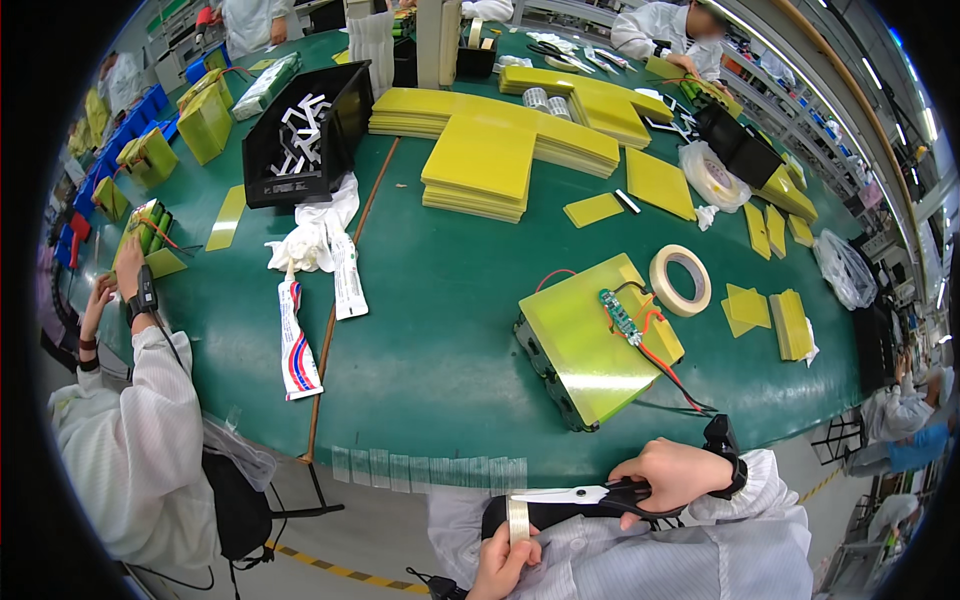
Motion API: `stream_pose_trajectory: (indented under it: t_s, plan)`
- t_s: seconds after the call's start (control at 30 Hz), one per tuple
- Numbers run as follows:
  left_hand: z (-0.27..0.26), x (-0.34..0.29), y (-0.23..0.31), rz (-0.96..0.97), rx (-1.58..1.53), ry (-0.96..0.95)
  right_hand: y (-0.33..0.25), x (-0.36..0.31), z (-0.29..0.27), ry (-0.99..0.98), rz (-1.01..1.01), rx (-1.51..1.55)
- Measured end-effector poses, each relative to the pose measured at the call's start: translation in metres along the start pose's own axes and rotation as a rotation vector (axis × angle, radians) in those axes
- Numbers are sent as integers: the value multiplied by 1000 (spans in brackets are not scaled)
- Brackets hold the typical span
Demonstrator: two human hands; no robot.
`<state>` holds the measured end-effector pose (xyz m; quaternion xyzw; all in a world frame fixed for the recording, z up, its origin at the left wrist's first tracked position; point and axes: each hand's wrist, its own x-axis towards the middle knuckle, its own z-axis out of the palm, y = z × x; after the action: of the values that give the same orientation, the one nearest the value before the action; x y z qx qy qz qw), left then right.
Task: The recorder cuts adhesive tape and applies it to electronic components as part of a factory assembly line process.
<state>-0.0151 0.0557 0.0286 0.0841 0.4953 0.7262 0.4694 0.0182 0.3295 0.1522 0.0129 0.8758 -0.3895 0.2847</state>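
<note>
At the table's near edge my right hand point(676, 474) grips black-handled scissors point(560, 495), fingers in the loops. Their pale blades point left and cross the upper end of a strip of whitish translucent tape point(518, 518). Below the blades, my left hand point(505, 562) pinches that tape; whether a roll sits inside the fingers is hidden. Several short strips of clear tape point(430, 472) hang in a row along the table edge. Just beyond my right hand lies a battery pack point(590, 350) covered with a yellow-green sheet, with a small circuit board point(622, 318) and red and black wires on it.
Masking tape point(680, 281) stands against the pack. Stacked yellow sheets point(478, 165) fill the table's middle, beside a black bin point(300, 140) of white pieces. A glue tube point(298, 345) lies left, near a co-worker's sleeve point(160, 400). Another person point(670, 35) works across the table.
</note>
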Motion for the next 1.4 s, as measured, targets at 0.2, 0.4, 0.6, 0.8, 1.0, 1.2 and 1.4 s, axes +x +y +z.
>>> stream_pose_trajectory:
  t_s: [0.2,0.4,0.6,0.8,1.0,1.2,1.4]
  plan:
    - [-3,1,-3,12,23,-29,-4,6,-3,-26,10,-39]
    - [1,1,4,-17,21,6,-2,8,0,-9,-17,13]
    - [2,-4,8,-55,9,45,10,8,7,-35,-83,47]
    - [6,-4,13,-50,-21,97,10,6,10,-19,-84,194]
    - [6,-8,11,-34,11,123,17,9,13,-45,-135,52]
    - [6,-22,6,-85,44,128,24,3,23,-45,-147,76]
    - [2,-39,23,-82,124,80,8,-33,24,353,-96,95]
